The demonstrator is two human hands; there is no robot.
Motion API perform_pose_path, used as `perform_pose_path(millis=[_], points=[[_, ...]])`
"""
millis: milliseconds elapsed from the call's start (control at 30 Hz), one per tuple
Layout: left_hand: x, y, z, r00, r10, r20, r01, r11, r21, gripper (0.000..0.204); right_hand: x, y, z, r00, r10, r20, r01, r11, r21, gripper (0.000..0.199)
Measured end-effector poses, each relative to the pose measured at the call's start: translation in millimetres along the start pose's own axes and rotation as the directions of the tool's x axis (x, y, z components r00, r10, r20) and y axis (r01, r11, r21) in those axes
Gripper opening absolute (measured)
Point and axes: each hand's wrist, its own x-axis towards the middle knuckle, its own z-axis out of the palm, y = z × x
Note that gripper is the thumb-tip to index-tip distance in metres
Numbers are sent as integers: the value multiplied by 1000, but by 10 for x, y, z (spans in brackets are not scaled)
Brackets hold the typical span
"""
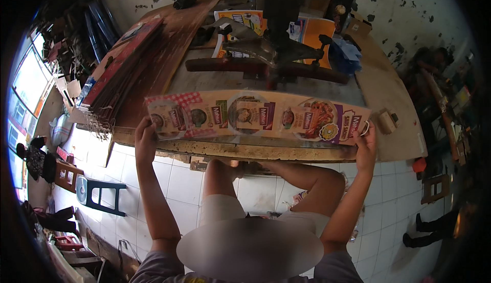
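A long printed banner strip (266,119) with food pictures stretches across the near side of the worktable, slightly curved. My left hand (146,139) is closed on its lower left corner. At the other end, my right hand (365,145) grips the right edge between thumb and fingers. A small pale loop (365,128) shows by the right fingers; whether it is part of the strip I cannot tell. Behind the strip stands a dark metal machine (271,53) with a long reddish bar (225,65) running crosswise.
Long flat strips (125,60) lie stacked on the table's left, strings (97,122) dangling off the edge. A wooden block (387,121) sits to the right. Orange printed sheets (317,32) lie behind the machine. On the tiled floor are a stool (102,196) and people at both sides.
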Motion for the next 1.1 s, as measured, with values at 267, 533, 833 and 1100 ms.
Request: perform_pose_path(millis=[267, 533, 833, 1100], points=[[2, 7, 76, 998, 18, -57, -15, 998, 65, 13, 4, -16, 29, 999, 7, -43, -7, 1000, -5, 60], [4, 66, 161, 1000, 27, 8, -27, 1000, 3, 13, -33, 18, 64, 808, -450, -381, 283, 863, -418, 56], [39, -89, -77, 998, 25, 59, -21, 998, -61, 13, -6, -764, 1228, 763, -634, 129, 498, 449, -742, 44], [42, -9, 82, 995, 39, 93, -27, 992, -127, 15, 306, -970, 1952, 752, -409, 517, 638, 256, -726, 37]])
